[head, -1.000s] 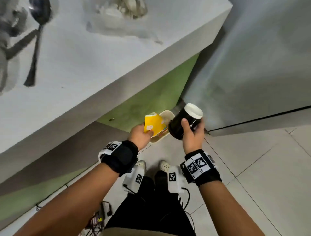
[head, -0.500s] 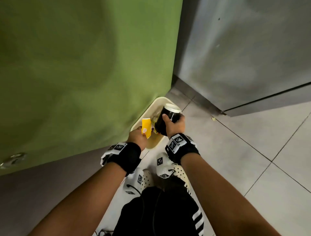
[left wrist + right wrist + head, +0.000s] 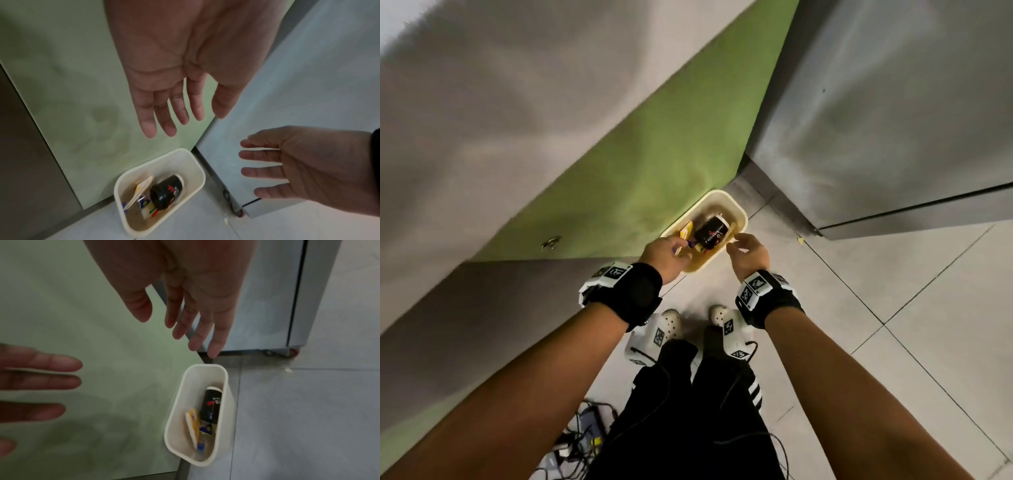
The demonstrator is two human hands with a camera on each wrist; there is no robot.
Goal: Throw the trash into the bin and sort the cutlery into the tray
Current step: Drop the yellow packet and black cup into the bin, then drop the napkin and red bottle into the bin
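Observation:
A cream bin stands on the floor against the green panel. Inside it lie a black cup with a white lid and a yellow carton, on top of colourful wrappers. My left hand hovers over the bin's left side with straight, spread fingers and holds nothing. My right hand hovers over the bin's right edge, fingers straight and empty.
The green panel rises behind the bin under a grey table edge. A steel cabinet on castors stands to the right. My feet in white clogs stand on the tiled floor; cables lie at lower left.
Both hands let go: the black cup and the yellow carton dropped from my hands into the bin. Fingers are now spread and empty above it.

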